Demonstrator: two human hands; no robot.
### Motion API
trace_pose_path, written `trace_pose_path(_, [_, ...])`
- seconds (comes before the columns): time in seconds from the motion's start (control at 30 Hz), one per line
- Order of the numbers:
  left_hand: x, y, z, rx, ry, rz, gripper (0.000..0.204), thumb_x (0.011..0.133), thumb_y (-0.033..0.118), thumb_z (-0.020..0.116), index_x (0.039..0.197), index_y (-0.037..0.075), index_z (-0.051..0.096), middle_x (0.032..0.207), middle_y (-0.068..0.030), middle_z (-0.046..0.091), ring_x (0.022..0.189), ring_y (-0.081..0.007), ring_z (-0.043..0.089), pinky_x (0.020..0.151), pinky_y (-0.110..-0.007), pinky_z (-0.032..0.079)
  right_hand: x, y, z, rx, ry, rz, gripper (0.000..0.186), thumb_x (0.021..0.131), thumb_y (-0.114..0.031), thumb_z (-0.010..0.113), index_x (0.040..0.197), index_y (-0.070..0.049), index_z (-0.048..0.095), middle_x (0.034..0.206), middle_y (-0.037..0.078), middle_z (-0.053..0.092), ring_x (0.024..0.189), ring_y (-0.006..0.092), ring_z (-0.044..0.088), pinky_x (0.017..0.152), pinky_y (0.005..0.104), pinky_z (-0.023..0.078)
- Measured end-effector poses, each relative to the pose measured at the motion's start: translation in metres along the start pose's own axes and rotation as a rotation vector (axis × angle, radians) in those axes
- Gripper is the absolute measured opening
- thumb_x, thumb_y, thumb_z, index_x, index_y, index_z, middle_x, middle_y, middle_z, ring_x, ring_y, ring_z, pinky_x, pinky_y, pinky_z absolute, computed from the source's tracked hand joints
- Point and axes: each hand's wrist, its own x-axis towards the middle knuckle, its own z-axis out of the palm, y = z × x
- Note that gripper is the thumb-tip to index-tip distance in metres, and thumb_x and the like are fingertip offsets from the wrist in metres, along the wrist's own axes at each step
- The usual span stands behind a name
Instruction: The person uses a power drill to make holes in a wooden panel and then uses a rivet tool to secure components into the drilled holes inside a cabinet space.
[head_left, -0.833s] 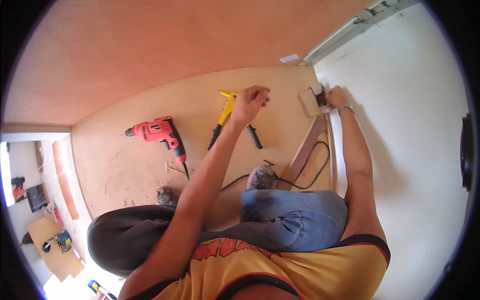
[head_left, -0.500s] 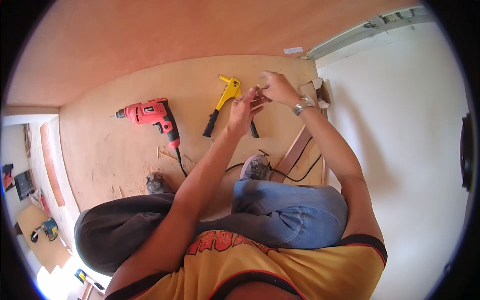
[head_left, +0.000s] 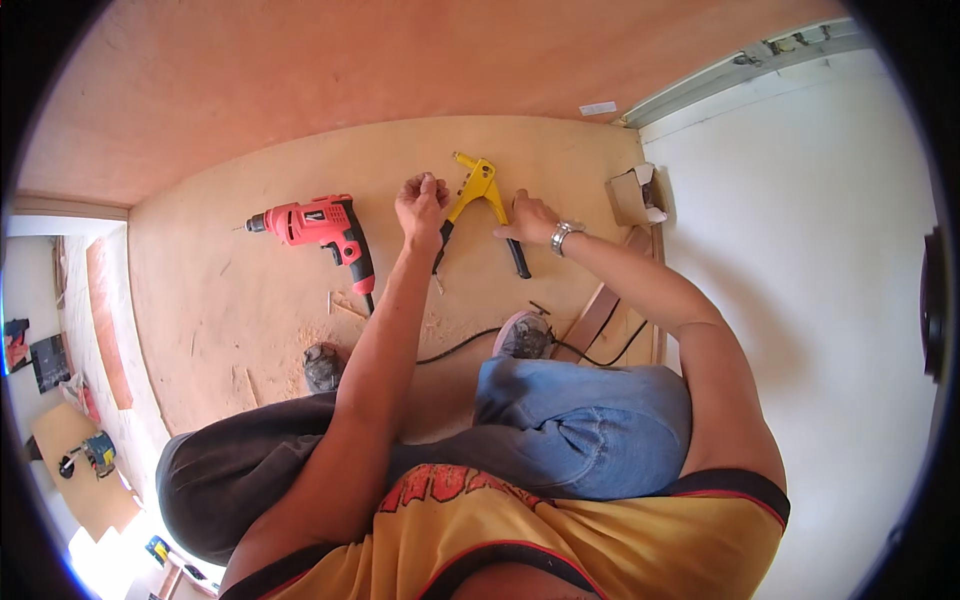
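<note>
My left hand (head_left: 423,207) is closed in a pinch beside the yellow hand riveter (head_left: 478,182), holding something I cannot make out. Over that riveter's right handle is my right hand (head_left: 530,220), thumb and fingers apart, reaching round the handle; whether it touches is unclear. The riveter lies on the plywood board (head_left: 200,330) with black grips. A pink corded drill (head_left: 320,230) lies left of it, bit pointing left.
An opened cardboard box (head_left: 630,200) sits against the white wall (head_left: 790,200). A wooden strip (head_left: 585,325) and black cable (head_left: 450,350) lie near my shoe (head_left: 520,338). Wood shavings are scattered about. Through the left opening, another power tool (head_left: 95,455) rests on a board.
My right hand came from the box to meet my left, then moved down to the riveter's handle. My left hand has since moved left, away from it.
</note>
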Motion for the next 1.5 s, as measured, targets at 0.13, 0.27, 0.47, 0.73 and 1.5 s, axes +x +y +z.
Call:
trace_pose_path(0.13, [0.013, -0.009, -0.018, 0.034, 0.012, -0.035, 0.013, 0.104, 0.018, 0.061, 0.106, 0.005, 0.063, 0.092, -0.0047, 0.069, 0.080, -0.0138, 0.067, 0.072, -0.027, 0.057, 0.002, 0.002, 0.005, 0.564, -0.025, 0.028, 0.051, 0.083, -0.024, 0.072, 0.121, 0.003, 0.054, 0.084, 0.018, 0.070, 0.078, 0.0293, 0.072, 0.064, 0.0410, 0.058])
trace_pose_path(0.27, [0.008, 0.002, -0.024, -0.258, -0.043, -0.302, 0.016, 0.105, 0.018, 0.054, 0.109, 0.004, 0.060, 0.099, -0.0112, 0.069, 0.084, -0.0231, 0.068, 0.082, -0.039, 0.061, -0.014, -0.027, -0.053, 0.801, -0.004, 0.017, 0.049, 0.077, -0.015, 0.071, 0.120, 0.005, 0.059, 0.082, 0.013, 0.070, 0.064, 0.0195, 0.070, 0.053, 0.0340, 0.055])
trace_pose_path(0.47, [-0.010, 0.085, 0.041, -0.421, -0.042, -0.320, 0.020, 0.103, 0.022, 0.050, 0.113, 0.005, 0.058, 0.104, -0.0148, 0.068, 0.093, -0.0307, 0.068, 0.086, -0.048, 0.060, -0.090, -0.079, -0.113, 0.891, 0.068, -0.415, 0.035, 0.090, -0.012, 0.063, 0.121, 0.005, 0.059, 0.078, 0.010, 0.068, 0.059, 0.0148, 0.065, 0.049, 0.0275, 0.050])
trace_pose_path(0.73, [-0.019, 0.155, 0.050, -0.574, -0.389, -0.063, 0.022, 0.104, 0.030, 0.059, 0.109, 0.009, 0.059, 0.101, -0.0125, 0.067, 0.097, -0.0301, 0.067, 0.086, -0.045, 0.059, -0.085, -0.082, -0.088, 0.766, -0.122, -0.454, 0.020, 0.096, -0.010, 0.056, 0.112, 0.002, 0.060, 0.074, 0.012, 0.065, 0.058, 0.0202, 0.062, 0.053, 0.0326, 0.050])
trace_pose_path(1.5, [-0.013, 0.145, 0.038, -0.468, -0.319, 0.071, 0.008, 0.108, 0.016, 0.055, 0.107, 0.011, 0.061, 0.101, -0.0091, 0.069, 0.104, -0.0281, 0.071, 0.095, -0.043, 0.060, -0.063, -0.031, -0.088, 0.006, 0.316, -0.335, 0.018, 0.090, -0.011, 0.060, 0.106, -0.004, 0.059, 0.076, 0.024, 0.067, 0.076, 0.0461, 0.066, 0.069, 0.0562, 0.052])
